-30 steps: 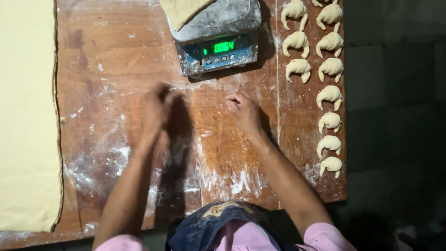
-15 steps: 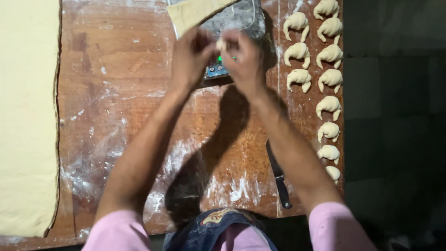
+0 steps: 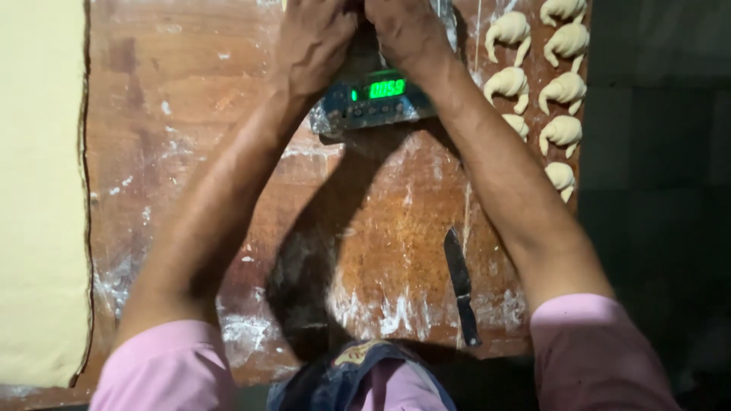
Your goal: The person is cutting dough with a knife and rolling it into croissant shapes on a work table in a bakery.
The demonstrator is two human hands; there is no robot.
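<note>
Scale: digital kitchen scale (image 3: 373, 99) wrapped in clear film, at the far edge of the bench, its green display lit; both hands meet right above its platform, which the frame cuts off at the top.
Left hand: left hand (image 3: 316, 38) reaches forward over the scale, knuckles up, fingers curled downward; whether they grasp anything cannot be told, since the tips lie past the picture's edge.
Right hand: right hand (image 3: 403, 27) sits touching the left, also bent over the platform; its grip is hidden in the same way.
Arms: both forearms stretch out from pink sleeves (image 3: 601, 350) and converge, likely because the scale stands at full reach.
Shaped rolls: raw crescent rolls (image 3: 563, 91) lie in two neat columns along the right side of the bench, apart from one another, probably so they do not stick.
Knife: dark-handled knife (image 3: 461, 285) lies flat near the front edge, blade pointing away, just inside the right arm and within easy reach.
Dough sheet: pale rolled dough sheet (image 3: 38, 190) covers the left side, well apart from the hands.
Bench: wooden bench (image 3: 228, 91) is streaked with flour, thickest at the front, seemingly to keep dough from sticking.
</note>
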